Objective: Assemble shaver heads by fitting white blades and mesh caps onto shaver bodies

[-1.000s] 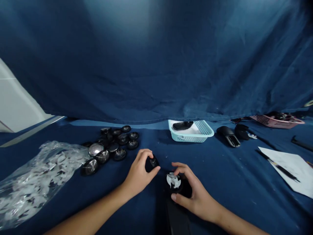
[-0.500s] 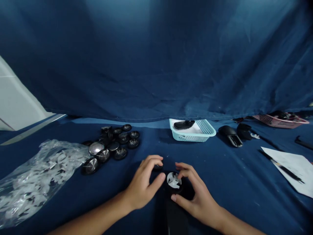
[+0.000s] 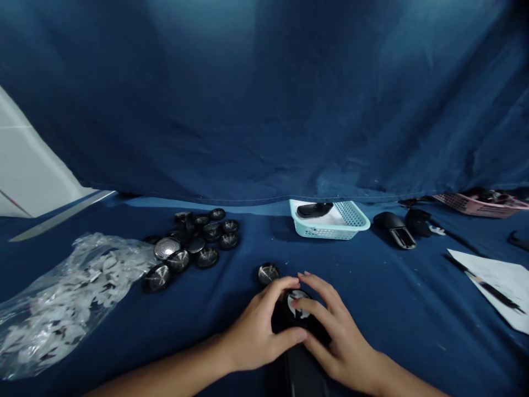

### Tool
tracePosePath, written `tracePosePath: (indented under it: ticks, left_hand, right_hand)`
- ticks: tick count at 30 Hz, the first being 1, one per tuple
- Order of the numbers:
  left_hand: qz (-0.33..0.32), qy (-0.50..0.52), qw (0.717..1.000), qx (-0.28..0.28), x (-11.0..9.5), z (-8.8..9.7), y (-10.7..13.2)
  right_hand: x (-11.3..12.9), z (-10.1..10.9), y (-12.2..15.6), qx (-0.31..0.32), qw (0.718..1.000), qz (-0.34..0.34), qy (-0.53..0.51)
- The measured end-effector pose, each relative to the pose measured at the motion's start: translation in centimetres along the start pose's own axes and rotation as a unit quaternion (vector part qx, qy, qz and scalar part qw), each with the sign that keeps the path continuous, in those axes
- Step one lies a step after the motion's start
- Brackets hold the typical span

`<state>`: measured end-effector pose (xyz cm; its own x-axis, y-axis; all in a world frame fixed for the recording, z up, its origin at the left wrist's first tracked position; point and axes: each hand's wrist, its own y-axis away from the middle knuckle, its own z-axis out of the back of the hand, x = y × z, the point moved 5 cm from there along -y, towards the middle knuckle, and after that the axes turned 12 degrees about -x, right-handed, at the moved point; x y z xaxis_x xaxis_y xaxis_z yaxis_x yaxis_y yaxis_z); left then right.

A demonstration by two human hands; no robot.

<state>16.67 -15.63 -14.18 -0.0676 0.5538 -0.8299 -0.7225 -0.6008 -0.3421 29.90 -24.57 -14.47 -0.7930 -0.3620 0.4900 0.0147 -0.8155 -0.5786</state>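
Observation:
Close in front of me is a black round part with a white, black-marked insert (image 3: 296,307) in its top face. My left hand (image 3: 264,331) curls round its left side, thumb at the near edge and fingers at the far edge. My right hand (image 3: 336,331) grips it from the right, with one finger lying on the white insert. Below the hands lies a long black object (image 3: 303,372), partly hidden; whether it touches the round part I cannot tell. A single black round part with a mesh-like centre (image 3: 268,273) rests just beyond my left fingers.
Several similar black round parts (image 3: 206,257) lie heaped at left, beside a clear plastic bag of white pieces (image 3: 70,309). A light blue basket (image 3: 326,231) stands at the back. Right of it are a black computer mouse (image 3: 394,229), a pink basket (image 3: 479,207) and white paper with a brush (image 3: 500,295).
My left hand has left the single round part and moved right onto the one with the white insert. My right hand has closed in on it, one finger now on the insert.

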Motion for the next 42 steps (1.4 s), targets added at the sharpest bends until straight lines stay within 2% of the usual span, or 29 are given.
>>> tracePosePath:
  ticks: [5,11,14,19,24,27,29,32,38,42]
  left_hand:
    - [0.016,0.004,0.999,-0.029,0.1,0.1,-0.1]
    - [0.045,0.006,0.997,-0.066,0.4,0.2,-0.2]
    - [0.051,0.007,0.996,-0.067,0.4,0.2,-0.2]
    - [0.047,0.012,0.997,-0.061,0.0,0.4,-0.4]
    - [0.035,0.017,0.998,-0.056,-0.1,0.5,-0.4]
    - [0.031,0.023,0.998,-0.053,0.0,0.4,-0.4]
    - [0.032,0.023,0.998,-0.051,0.1,0.3,-0.4]
    - [0.040,0.017,0.998,-0.052,0.2,0.3,-0.5]
    - [0.030,0.021,0.998,-0.046,-0.1,0.3,-0.5]
    - [0.027,0.021,0.998,-0.046,0.1,0.2,-0.5]
  right_hand:
    - [-0.6,0.4,-0.4,-0.001,0.999,0.003,0.044]
    - [-1.3,0.3,-0.6,0.022,0.993,-0.093,-0.070]
    - [-1.3,0.2,-0.6,0.017,0.988,-0.107,-0.110]
    - [-0.6,0.2,-0.3,0.011,0.993,-0.044,-0.107]
    - [0.0,0.2,-0.3,0.042,0.998,0.048,0.013]
    - [0.2,0.5,-0.6,0.048,0.994,0.056,0.086]
    - [0.1,0.7,-0.8,0.045,0.993,0.047,0.096]
    - [-0.2,0.8,-1.1,0.058,0.997,0.011,0.059]
    - [-1.0,0.4,-1.2,0.094,0.989,-0.070,-0.085]
    - [-1.2,0.5,-1.2,0.073,0.984,-0.095,-0.133]
